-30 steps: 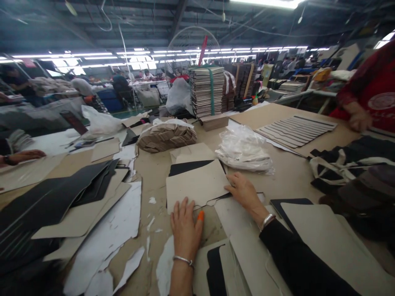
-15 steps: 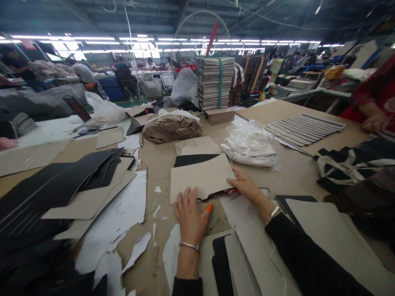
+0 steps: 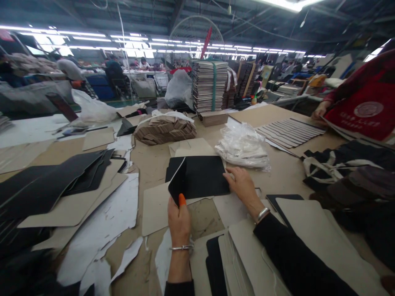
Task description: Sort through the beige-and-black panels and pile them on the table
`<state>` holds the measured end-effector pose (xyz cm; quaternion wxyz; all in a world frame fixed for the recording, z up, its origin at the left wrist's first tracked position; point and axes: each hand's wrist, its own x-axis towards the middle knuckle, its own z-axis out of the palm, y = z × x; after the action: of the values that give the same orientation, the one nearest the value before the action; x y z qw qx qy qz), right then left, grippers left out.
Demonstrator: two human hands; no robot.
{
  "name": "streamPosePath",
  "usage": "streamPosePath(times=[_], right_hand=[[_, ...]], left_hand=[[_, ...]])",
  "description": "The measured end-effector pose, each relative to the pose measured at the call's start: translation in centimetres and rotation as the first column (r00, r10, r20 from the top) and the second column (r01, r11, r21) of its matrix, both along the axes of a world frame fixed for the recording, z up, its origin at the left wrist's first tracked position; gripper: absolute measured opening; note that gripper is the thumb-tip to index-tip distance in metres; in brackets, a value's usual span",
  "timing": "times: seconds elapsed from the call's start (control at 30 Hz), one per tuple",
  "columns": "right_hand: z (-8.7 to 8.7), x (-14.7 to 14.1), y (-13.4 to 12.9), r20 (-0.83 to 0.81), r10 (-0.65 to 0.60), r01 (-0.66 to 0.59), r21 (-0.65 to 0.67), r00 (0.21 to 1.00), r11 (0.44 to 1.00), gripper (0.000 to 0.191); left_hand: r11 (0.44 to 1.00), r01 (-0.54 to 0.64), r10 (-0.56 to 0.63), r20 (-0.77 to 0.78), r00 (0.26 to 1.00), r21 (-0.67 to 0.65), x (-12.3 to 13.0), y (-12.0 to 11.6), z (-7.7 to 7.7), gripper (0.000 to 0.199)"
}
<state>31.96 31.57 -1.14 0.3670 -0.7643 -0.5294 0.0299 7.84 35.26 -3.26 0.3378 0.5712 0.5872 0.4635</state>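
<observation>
My left hand (image 3: 179,224), with an orange cover on the thumb, is closed on the lower end of a thin panel (image 3: 178,181). That panel stands tilted, nearly edge-on, its black face turned to the right. Behind it a black panel (image 3: 205,176) lies flat on the table. My right hand (image 3: 243,187) is at this panel's right edge, fingers partly stretched and apart, fingertips at or just beside the edge. A beige panel (image 3: 155,205) lies flat to the left of my left hand. More beige sheets (image 3: 194,146) lie beyond the black panel.
Plastic-wrapped pieces (image 3: 242,148) and a tied bundle of brown pieces (image 3: 166,129) lie farther back, before a tall strapped stack (image 3: 208,86). Black and beige panels (image 3: 74,176) overlap at left; more panels (image 3: 324,230) lie at right. A co-worker in red (image 3: 364,102) stands at far right.
The beige-faced panel both hands touched has been tipped up in my left hand, showing its black side. My right hand has let go of it. The view has shifted slightly right.
</observation>
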Motion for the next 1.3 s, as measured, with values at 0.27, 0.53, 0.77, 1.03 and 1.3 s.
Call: streamPosePath(times=[0.27, 0.53, 0.77, 1.03, 1.3], right_hand=[[-0.9, 0.4, -0.5, 0.265, 0.010, 0.056, -0.240, 0.964, 0.969, 0.046], [-0.6, -0.3, -0.6, 0.203, 0.047, 0.021, -0.321, 0.978, 0.947, 0.070], [0.0, -0.5, -1.3, 0.209, 0.189, -0.078, -0.447, 0.960, 0.891, 0.103], [1.3, -0.2, -1.3, 0.306, 0.308, -0.124, -0.497, 0.901, 0.859, 0.047], [1.5, -1.4, -0.8, 0.409, 0.150, 0.002, -0.349, 0.900, 0.937, 0.037]], left_hand=[[0.939, -0.261, 0.319, 0.278, 0.906, -0.225, 0.0, 0.3, -0.1, 0.065], [0.942, -0.238, 0.302, 0.291, 0.908, -0.236, 0.0, 0.3, 0.1, 0.065], [0.933, -0.268, 0.338, 0.329, 0.882, -0.239, 0.1, 0.5, -0.2, 0.059], [0.947, -0.233, 0.293, 0.292, 0.910, -0.222, 0.2, 0.0, 0.5, 0.060], [0.995, -0.050, 0.064, 0.158, 0.985, -0.088, 0.1, -0.4, 0.9, 0.050]])
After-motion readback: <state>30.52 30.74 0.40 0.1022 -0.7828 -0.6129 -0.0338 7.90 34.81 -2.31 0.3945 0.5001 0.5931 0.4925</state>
